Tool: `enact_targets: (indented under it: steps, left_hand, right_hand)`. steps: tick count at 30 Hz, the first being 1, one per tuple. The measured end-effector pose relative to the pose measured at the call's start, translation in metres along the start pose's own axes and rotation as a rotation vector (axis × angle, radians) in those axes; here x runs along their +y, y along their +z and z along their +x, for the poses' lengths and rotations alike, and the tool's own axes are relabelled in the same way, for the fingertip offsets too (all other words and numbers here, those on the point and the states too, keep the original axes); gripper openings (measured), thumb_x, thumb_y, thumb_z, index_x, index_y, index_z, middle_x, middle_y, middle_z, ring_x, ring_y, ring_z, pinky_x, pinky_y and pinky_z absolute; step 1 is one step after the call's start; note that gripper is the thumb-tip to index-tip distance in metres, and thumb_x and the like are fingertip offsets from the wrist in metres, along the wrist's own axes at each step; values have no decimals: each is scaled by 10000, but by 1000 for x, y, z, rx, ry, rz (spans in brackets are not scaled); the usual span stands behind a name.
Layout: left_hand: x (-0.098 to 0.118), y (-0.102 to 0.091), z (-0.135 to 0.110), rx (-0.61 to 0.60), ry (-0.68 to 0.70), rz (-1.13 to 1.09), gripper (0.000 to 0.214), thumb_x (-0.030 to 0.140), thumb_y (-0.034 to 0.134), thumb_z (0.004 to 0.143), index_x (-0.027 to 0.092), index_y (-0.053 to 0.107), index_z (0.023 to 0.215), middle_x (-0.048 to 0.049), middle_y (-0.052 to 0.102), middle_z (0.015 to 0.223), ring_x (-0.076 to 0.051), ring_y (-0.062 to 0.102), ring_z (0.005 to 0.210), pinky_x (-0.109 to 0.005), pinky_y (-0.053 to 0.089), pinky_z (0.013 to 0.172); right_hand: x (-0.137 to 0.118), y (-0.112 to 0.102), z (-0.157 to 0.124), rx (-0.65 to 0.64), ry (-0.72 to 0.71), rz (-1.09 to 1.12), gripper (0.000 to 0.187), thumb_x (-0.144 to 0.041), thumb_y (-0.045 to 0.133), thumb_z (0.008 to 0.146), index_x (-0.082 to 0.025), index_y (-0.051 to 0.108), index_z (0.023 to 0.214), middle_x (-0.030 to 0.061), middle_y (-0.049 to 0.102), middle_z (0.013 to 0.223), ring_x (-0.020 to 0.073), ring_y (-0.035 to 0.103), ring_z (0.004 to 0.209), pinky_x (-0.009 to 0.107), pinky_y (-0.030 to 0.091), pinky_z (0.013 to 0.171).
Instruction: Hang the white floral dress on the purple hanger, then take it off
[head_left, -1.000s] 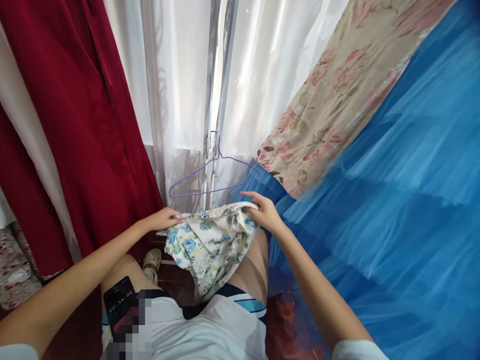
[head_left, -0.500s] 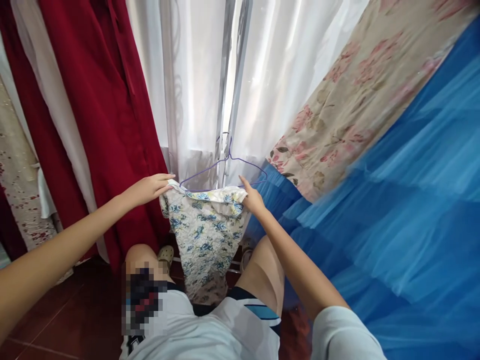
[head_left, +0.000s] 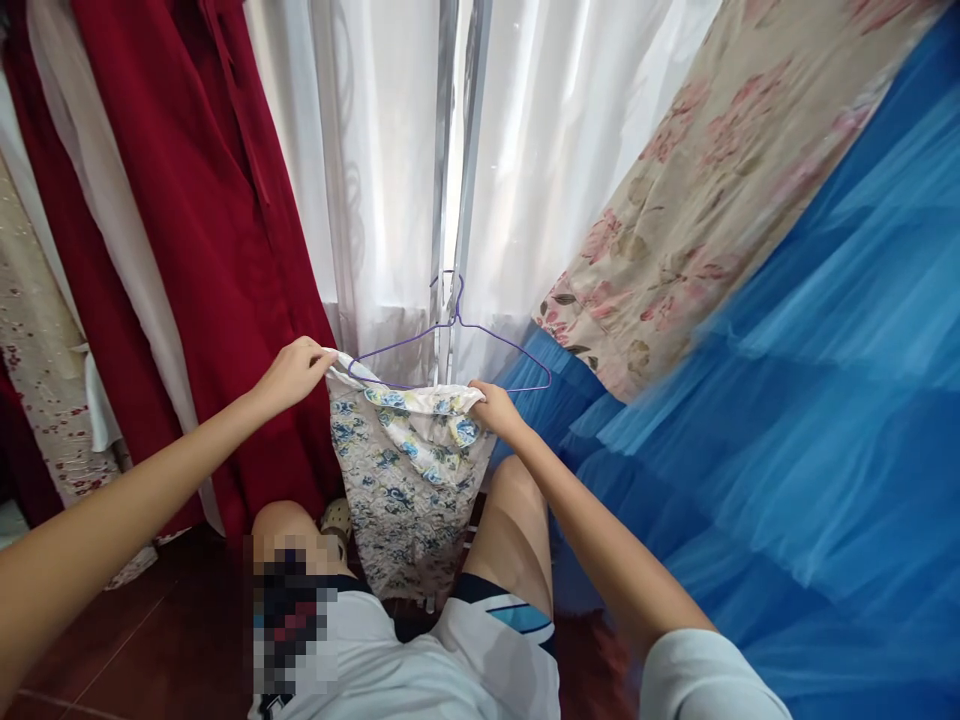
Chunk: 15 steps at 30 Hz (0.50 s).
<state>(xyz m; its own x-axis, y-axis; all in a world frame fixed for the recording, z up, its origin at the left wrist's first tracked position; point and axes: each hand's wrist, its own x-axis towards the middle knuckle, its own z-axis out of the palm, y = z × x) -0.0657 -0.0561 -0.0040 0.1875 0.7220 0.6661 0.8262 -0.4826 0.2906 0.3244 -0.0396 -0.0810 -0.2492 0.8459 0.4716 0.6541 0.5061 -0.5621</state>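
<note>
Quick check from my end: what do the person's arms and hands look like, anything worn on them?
Both arms are bare from the upper arm down. The right arm ends in a short white sleeve at the frame's bottom edge. The left hand and right hand are gloveless; no rings, watch or bracelets show.

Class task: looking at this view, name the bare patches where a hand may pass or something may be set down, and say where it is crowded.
Bare: the red floor left of the knees, below the red dress. Crowded: the left hand and right hand hold the floral garment just below the purple hanger, hemmed by white curtains and blue tulle.
</note>
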Motion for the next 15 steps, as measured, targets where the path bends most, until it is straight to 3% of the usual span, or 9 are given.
enact_targets:
  steps: [3, 6, 9, 11, 15]
  left_hand:
    - [3, 16, 6, 149, -265, -368, 249, 309, 643, 713, 139, 766, 845, -109, 723, 906, -254, 653, 848, -323, 492, 755]
    - [26, 26, 13, 152, -384, -653, 369, 216, 636, 612, 116, 776, 939, -100, 733, 868, -214, 644, 746, -294, 495, 671]
    - [63, 29, 22, 123, -366, -733, 480, 202, 624, 613, 113, 759, 1065, -66, 709, 762, -166, 593, 630, -272, 477, 619]
    - [85, 32, 32, 95, -316, -783, 465, 229, 600, 665, 120, 751, 1091, -63, 709, 788, -170, 600, 663, -280, 489, 658]
    - [94, 48, 48, 118, -123, -613, 419, 238, 553, 741, 186, 737, 1114, -59, 722, 1006, -223, 625, 903, -321, 492, 833]
  right_hand:
    - [-8, 1, -4, -7, 12, -12, 69, -190, 461, 709, -192, 529, 699, 3, 601, 681, 163, 530, 676, 227, 335, 613]
    - [-17, 3, -7, -23, 37, -68, 61, -185, 473, 716, -197, 530, 698, 9, 609, 684, 166, 530, 676, 232, 326, 613]
    - [-27, 5, -10, -33, 56, -101, 80, -197, 473, 748, -199, 528, 690, 17, 612, 683, 172, 539, 683, 238, 323, 610]
    - [-32, 6, -13, -39, 51, -78, 97, -200, 467, 762, -198, 524, 683, 17, 613, 690, 174, 547, 697, 235, 336, 617]
    - [-38, 3, -23, -34, 25, 10, 102, -205, 467, 766, -199, 548, 704, 10, 621, 701, 180, 556, 711, 238, 382, 647]
